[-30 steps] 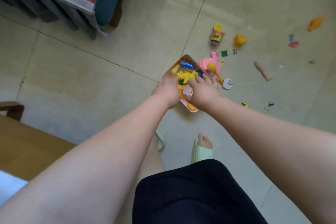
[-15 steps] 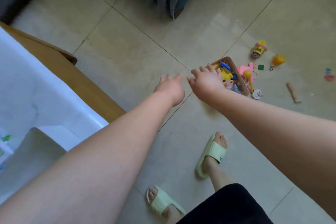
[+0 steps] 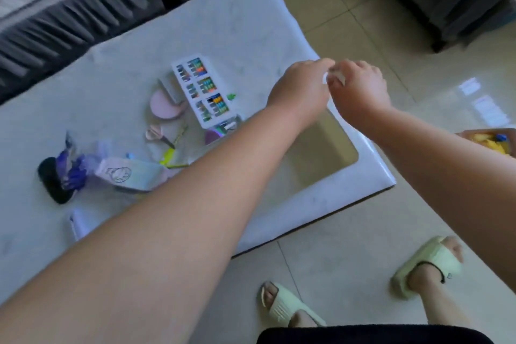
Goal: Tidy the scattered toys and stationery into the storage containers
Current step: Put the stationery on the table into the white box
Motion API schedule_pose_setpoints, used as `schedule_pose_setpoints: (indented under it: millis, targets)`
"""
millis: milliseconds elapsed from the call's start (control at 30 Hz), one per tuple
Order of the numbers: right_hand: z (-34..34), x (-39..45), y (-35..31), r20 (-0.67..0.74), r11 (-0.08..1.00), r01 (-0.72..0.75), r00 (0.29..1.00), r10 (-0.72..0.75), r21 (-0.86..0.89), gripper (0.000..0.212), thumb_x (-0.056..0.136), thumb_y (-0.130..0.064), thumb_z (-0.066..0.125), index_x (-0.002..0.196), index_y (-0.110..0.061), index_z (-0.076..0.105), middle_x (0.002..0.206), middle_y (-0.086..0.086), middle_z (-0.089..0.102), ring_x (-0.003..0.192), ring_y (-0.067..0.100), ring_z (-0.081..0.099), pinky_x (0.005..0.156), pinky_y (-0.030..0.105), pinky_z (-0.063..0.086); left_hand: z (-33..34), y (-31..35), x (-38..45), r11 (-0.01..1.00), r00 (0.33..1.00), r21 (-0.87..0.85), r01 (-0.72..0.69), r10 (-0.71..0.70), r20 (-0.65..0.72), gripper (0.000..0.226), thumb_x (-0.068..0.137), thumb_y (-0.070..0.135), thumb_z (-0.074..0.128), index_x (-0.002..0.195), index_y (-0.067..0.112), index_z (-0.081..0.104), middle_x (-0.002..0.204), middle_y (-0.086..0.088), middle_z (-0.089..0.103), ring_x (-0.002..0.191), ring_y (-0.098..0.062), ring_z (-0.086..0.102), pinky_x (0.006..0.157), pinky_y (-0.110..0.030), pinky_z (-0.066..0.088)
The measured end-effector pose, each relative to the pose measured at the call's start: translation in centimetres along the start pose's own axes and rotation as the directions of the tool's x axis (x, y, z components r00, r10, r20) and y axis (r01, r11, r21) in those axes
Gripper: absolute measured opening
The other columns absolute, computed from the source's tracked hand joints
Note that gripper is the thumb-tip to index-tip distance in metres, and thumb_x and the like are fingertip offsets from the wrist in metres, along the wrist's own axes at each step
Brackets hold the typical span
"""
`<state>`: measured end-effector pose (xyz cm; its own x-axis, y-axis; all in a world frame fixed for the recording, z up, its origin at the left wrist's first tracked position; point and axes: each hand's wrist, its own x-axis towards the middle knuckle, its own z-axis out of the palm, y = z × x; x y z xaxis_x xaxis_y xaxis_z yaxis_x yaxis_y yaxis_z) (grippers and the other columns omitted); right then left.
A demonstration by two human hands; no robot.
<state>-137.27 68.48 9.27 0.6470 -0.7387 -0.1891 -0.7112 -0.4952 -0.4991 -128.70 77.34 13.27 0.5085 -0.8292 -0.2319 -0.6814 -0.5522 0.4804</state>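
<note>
Both hands meet over the far right corner of the desk [image 3: 251,22]: the left hand [image 3: 301,86] and right hand [image 3: 360,89] have curled fingers on a small whitish object [image 3: 332,78], too blurred to identify. Motion blur suggests haste, so I judge that it could slip and drop to the tiled floor [image 3: 349,246].

Stationery lies to the left: a tray of coloured markers [image 3: 205,89], scissors [image 3: 159,134] and a pencil case [image 3: 131,176]. A toy box [image 3: 488,139] shows at the right edge. Grey sofas border the far side.
</note>
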Motion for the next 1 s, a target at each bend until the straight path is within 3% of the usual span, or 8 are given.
schedule_pose_setpoints:
  millis: [200, 300, 367, 533, 667, 800, 900, 1000]
  targets:
    - [6.8, -3.1, -11.1, 0.096, 0.993, 0.093, 0.992, -0.086, -0.066, 0.039, 0.097, -0.033, 0.045, 0.134, -0.023, 0.053, 0.136, 0.013, 0.051, 0.132, 0.034, 0.037, 0.109, 0.042, 0.031, -4.5, -14.5, -8.8, 0.975, 0.975, -0.015, 0.222, -0.222, 0.001, 0.047, 0.093, 0.018, 0.047, 0.140, 0.023, 0.045, 0.141, -0.009, 0.050, 0.128, -0.028, 0.047, 0.102, -0.034, 0.042]
    - [9.6, -4.0, -13.6, 0.146, 0.987, 0.125, 0.983, -0.110, -0.098, 0.038, 0.096, -0.033, 0.046, 0.133, -0.024, 0.053, 0.136, 0.013, 0.050, 0.132, 0.035, 0.037, 0.109, 0.041, 0.031, -4.8, -19.5, -12.7, 0.948, 0.948, -0.012, 0.317, -0.317, 0.017, 0.049, 0.092, 0.016, 0.047, 0.139, 0.025, 0.046, 0.138, -0.011, 0.052, 0.125, -0.030, 0.049, 0.094, -0.032, 0.043]
    - [11.1, -4.4, -14.9, 0.180, 0.985, 0.132, 0.977, -0.111, -0.110, 0.038, 0.096, -0.032, 0.046, 0.134, -0.024, 0.053, 0.137, 0.013, 0.050, 0.133, 0.034, 0.036, 0.110, 0.040, 0.030, -4.8, -22.0, -14.3, 0.932, 0.932, -0.030, 0.361, -0.359, 0.045, 0.050, 0.093, 0.016, 0.047, 0.142, 0.024, 0.042, 0.142, -0.012, 0.049, 0.128, -0.031, 0.047, 0.097, -0.034, 0.042]
    - [13.7, -3.7, -16.5, 0.233, 0.984, 0.127, 0.968, -0.096, -0.126, 0.039, 0.096, -0.029, 0.046, 0.135, -0.025, 0.051, 0.137, 0.012, 0.049, 0.129, 0.034, 0.039, 0.107, 0.042, 0.034, -4.1, -25.1, -14.6, 0.911, 0.910, -0.046, 0.411, -0.406, 0.084, 0.053, 0.094, 0.019, 0.049, 0.145, 0.023, 0.037, 0.142, -0.015, 0.047, 0.128, -0.032, 0.048, 0.098, -0.035, 0.043]
    - [15.0, -1.9, -17.1, 0.249, 0.990, 0.091, 0.966, -0.061, -0.111, 0.041, 0.095, -0.025, 0.046, 0.136, -0.025, 0.050, 0.135, 0.012, 0.050, 0.126, 0.034, 0.042, 0.103, 0.040, 0.036, -3.6, -25.8, -11.9, 0.895, 0.900, -0.106, 0.434, -0.424, 0.104, 0.052, 0.096, 0.023, 0.046, 0.147, 0.023, 0.034, 0.136, -0.013, 0.054, 0.114, -0.032, 0.059, 0.092, -0.036, 0.049]
    - [16.0, 1.0, -17.2, 0.287, 0.998, 0.027, 0.958, -0.010, -0.054, 0.044, 0.093, -0.018, 0.046, 0.137, -0.025, 0.048, 0.134, 0.010, 0.049, 0.121, 0.032, 0.048, 0.093, 0.033, 0.039, -3.3, -26.1, -7.2, 0.859, 0.875, -0.172, 0.483, -0.470, 0.115, 0.049, 0.098, 0.030, 0.046, 0.145, 0.019, 0.036, 0.138, -0.010, 0.052, 0.120, -0.031, 0.054, 0.096, -0.039, 0.047]
    - [16.9, 3.2, -17.1, 0.343, 0.999, -0.037, 0.939, 0.033, 0.004, 0.046, 0.093, -0.015, 0.045, 0.138, -0.024, 0.047, 0.136, 0.008, 0.048, 0.116, 0.028, 0.053, 0.080, 0.025, 0.036, -2.7, -26.4, -2.9, 0.772, 0.831, -0.324, 0.547, -0.547, 0.100, 0.037, 0.098, 0.032, 0.048, 0.131, 0.016, 0.050, 0.126, -0.005, 0.059, 0.102, -0.023, 0.057, 0.081, -0.031, 0.045]
    - [17.7, 5.5, -16.7, 0.412, 0.995, -0.096, 0.907, 0.091, -0.009, 0.047, 0.093, -0.015, 0.044, 0.140, -0.024, 0.045, 0.137, 0.007, 0.050, 0.115, 0.027, 0.054, 0.075, 0.024, 0.036, -1.3, -26.6, 1.4, 0.551, 0.697, -0.509, 0.662, -0.702, 0.147, 0.040, 0.096, 0.028, 0.053, 0.132, 0.013, 0.051, 0.129, -0.005, 0.060, 0.108, -0.025, 0.059, 0.082, -0.029, 0.045]
